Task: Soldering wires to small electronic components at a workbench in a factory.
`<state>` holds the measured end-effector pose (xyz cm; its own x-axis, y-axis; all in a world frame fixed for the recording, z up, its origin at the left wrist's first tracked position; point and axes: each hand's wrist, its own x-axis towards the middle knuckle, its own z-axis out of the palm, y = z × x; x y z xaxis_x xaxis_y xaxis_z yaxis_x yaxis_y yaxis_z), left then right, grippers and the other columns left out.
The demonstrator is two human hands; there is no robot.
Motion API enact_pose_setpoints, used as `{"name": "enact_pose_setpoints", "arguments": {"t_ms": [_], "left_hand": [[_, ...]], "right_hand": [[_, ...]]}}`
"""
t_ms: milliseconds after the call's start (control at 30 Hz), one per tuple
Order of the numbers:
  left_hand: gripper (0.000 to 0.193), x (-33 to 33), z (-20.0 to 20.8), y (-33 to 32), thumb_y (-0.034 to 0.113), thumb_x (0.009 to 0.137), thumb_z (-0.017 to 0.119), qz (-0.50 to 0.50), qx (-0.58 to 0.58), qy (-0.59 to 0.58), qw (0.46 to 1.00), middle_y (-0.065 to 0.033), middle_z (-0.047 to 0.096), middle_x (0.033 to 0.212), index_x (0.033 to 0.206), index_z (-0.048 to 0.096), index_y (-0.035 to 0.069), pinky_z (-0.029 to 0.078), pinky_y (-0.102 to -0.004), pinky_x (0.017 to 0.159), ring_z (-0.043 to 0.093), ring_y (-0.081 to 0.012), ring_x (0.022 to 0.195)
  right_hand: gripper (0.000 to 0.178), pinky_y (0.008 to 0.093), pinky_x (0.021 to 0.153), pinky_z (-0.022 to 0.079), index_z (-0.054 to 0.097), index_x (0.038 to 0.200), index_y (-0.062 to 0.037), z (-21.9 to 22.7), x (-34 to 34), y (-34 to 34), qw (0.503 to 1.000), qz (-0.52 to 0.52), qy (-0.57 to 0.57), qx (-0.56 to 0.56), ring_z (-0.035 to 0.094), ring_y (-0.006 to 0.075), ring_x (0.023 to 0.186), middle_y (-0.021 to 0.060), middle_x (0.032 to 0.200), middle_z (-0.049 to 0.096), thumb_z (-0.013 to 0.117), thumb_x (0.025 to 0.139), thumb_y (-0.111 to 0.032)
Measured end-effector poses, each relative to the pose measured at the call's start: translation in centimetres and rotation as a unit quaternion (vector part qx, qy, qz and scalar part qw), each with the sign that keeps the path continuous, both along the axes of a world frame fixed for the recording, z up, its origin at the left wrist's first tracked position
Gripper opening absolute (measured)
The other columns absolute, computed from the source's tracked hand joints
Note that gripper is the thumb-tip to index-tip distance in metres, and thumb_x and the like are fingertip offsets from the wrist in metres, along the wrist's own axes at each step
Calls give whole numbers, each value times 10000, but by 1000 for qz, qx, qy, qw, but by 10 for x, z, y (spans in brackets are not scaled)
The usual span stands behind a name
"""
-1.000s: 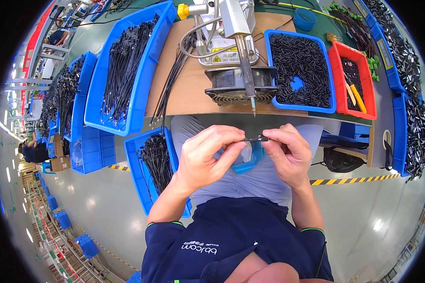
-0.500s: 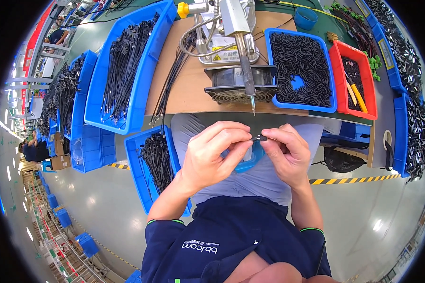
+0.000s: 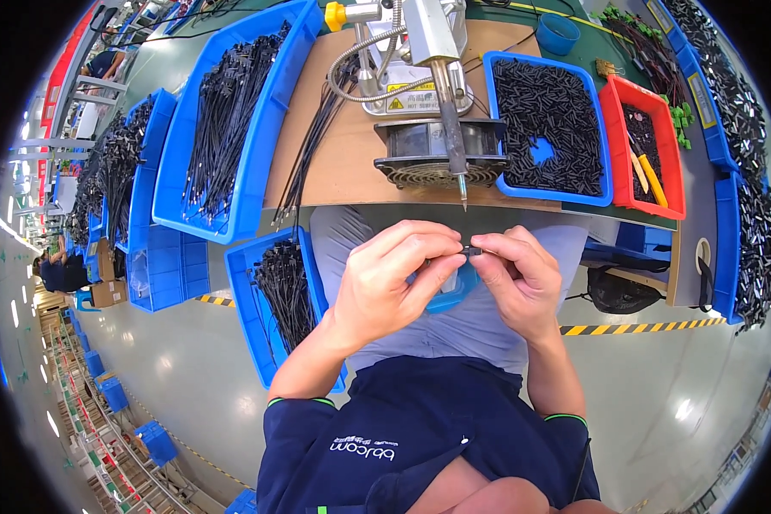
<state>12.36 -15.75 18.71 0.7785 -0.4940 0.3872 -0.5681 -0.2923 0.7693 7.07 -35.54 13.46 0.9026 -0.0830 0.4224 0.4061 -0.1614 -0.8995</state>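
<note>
My left hand (image 3: 396, 276) and my right hand (image 3: 522, 281) come together over my lap, just below the tip of a mounted soldering iron (image 3: 456, 154). Thumb and forefinger of my right hand pinch a small black part (image 3: 470, 251), which sticks out between the two sets of fingertips. The left thumb and forefinger are also pinched, right up against this part; whatever they hold is covered by the fingers. Behind the hands, a light blue container (image 3: 451, 295) shows partly between my legs.
A black fan (image 3: 441, 141) stands under the iron. Blue bins hold black cables (image 3: 236, 120) at left and short black tubes (image 3: 550, 111) at right. A red bin (image 3: 672, 163) contains a yellow-handled tool (image 3: 651, 178). Another cable bin (image 3: 278, 295) sits lower left.
My fingertips have closed the small gap between them, so the left ones now meet the black part in the right hand. The view has shifted slightly.
</note>
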Motion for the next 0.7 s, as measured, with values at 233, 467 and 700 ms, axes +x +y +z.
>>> {"name": "enact_pose_setpoints", "arguments": {"t_ms": [233,467,700], "left_hand": [[165,0,-3,0,-7,867,838,8,-3,0,1000,-135,774,1048,1006,751,4,570,-266,639,712,-151,764],[179,-4,-5,4,7,870,839,8,9,16,1000,-126,775,1049,1025,750,1,582,-266,652,727,-160,786],[152,-7,-8,4,39,877,818,16,11,35,999,-107,758,1014,1003,736,17,571,-317,631,708,-225,753]], "right_hand": [[277,255,556,415,765,1166,-17,-1,0,1,1000,3,12,-1,544,101,662,38,831,648,817,895,11],[238,236,546,382,762,1149,-2,-2,-6,2,999,12,51,-6,509,64,650,14,813,612,808,915,0],[198,226,551,330,753,1120,23,0,-7,6,995,10,89,33,445,35,653,-16,818,584,789,925,11]]}}
